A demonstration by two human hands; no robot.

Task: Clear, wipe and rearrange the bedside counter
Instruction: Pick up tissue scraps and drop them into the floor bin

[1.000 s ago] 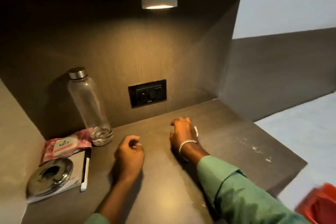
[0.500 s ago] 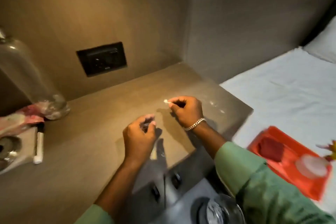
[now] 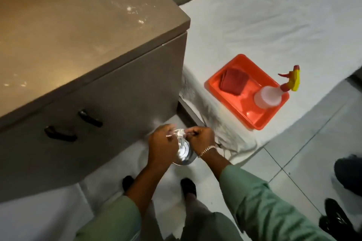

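- Head view, nearest: green sleeves reaching down over the floor tiles, shoes below.
- Left hand (image 3: 162, 147) and right hand (image 3: 201, 139) close together above a round steel bin (image 3: 184, 154) on the floor, just off the front right corner of the surface (image 3: 78, 31).
- Both grips pinched shut on small white scraps (image 3: 179, 134), fingertips nearly touching over the bin's mouth; scraps too blurred to identify further.
- Change from half a second ago: hands then pinching the scraps above the surface near its front edge, now lowered off it to the bin. Likely meaning: loose litter cleared, release into the bin pending.
- Surface itself: bare in the visible part, pale crumbs or dust (image 3: 135, 13) left near the right edge, so wiping apparently not yet done.
- Further right, on the bed (image 3: 264, 15): orange tray (image 3: 215, 84) holding a folded red cloth (image 3: 234, 82) and a spray bottle (image 3: 268, 98) with yellow trigger, within reach for the wipe.
- Bottle and other items seen a second ago now out of frame.
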